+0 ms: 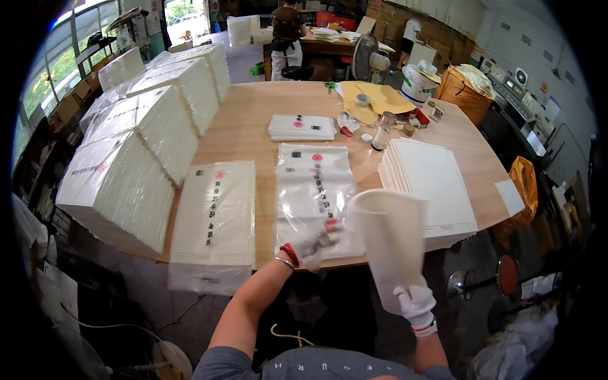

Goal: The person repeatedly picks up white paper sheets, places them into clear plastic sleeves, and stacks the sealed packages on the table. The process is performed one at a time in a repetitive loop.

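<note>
Right hand (416, 303), gloved: clamped on the lower end of a curled sheaf of white paper (394, 237), raised at the desk's (244, 130) near edge. Left hand (313, 246), gloved, apart: blurred over clear bags (315, 168), grip indeterminable. Paper stack (437, 180): right side.

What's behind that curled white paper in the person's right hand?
A white paper stack on the wooden table shows beyond it; the curled white paper covers the stack's near-left corner and whatever else lies directly behind.
</note>
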The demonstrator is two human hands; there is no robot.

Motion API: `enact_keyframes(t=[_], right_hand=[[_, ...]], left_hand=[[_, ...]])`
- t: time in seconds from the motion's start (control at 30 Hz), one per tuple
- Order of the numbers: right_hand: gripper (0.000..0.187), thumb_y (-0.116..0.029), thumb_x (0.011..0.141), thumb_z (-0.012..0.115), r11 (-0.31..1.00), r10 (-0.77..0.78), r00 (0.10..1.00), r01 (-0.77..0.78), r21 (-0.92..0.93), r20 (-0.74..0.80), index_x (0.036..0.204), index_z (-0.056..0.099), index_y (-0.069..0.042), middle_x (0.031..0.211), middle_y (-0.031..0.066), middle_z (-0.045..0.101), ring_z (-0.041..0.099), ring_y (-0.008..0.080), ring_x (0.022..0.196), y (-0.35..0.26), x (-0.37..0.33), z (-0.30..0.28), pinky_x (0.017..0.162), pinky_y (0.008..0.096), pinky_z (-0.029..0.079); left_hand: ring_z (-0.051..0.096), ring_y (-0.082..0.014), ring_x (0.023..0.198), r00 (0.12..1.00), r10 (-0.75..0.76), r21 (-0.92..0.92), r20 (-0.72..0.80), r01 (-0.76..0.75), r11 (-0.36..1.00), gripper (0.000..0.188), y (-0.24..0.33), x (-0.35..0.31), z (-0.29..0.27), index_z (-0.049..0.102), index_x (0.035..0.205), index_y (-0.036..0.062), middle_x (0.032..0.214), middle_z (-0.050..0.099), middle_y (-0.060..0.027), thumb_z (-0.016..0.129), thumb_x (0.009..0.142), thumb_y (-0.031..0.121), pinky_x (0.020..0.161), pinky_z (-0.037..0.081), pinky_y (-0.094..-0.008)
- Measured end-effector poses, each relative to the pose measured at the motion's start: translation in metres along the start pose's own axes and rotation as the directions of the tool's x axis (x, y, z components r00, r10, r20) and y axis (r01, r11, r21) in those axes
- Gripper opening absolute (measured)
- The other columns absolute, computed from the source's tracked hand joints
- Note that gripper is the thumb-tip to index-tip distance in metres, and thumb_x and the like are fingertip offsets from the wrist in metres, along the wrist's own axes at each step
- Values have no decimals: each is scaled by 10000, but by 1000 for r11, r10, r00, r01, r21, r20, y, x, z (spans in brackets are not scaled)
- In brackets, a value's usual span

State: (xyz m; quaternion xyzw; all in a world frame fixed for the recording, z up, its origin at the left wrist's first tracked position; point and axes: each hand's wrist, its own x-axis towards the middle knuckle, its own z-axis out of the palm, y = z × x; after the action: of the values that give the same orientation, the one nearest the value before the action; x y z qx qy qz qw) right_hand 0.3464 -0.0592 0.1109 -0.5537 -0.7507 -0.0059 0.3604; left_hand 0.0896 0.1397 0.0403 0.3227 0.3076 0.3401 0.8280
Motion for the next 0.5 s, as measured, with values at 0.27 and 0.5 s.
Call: enact_keyframes(t=[0.27, 0.5], right_hand=[[189, -262, 797, 554, 972, 131, 707, 46, -230, 695, 897, 575, -103, 842, 120, 555, 586, 303, 594, 3, -8, -4, 512, 403, 491], [201, -258, 780, 604, 976, 68, 889, 34, -215, 452, 864, 574, -77, 940, 141, 598, 588, 305, 575, -13, -2, -31, 471, 384, 484]], left_hand=[[498, -18, 687, 965, 258, 243, -41, -241, 940, 337, 55, 13, -24, 497, 1223, 20, 1044, 627, -14, 508, 910, 143, 550, 404, -179], [499, -20, 698, 988, 151, 164, -17, -147, 976, 370, 47, 15, -11, 493, 1226, 2, 1023, 639, -54, 555, 882, 120, 574, 412, -167]])
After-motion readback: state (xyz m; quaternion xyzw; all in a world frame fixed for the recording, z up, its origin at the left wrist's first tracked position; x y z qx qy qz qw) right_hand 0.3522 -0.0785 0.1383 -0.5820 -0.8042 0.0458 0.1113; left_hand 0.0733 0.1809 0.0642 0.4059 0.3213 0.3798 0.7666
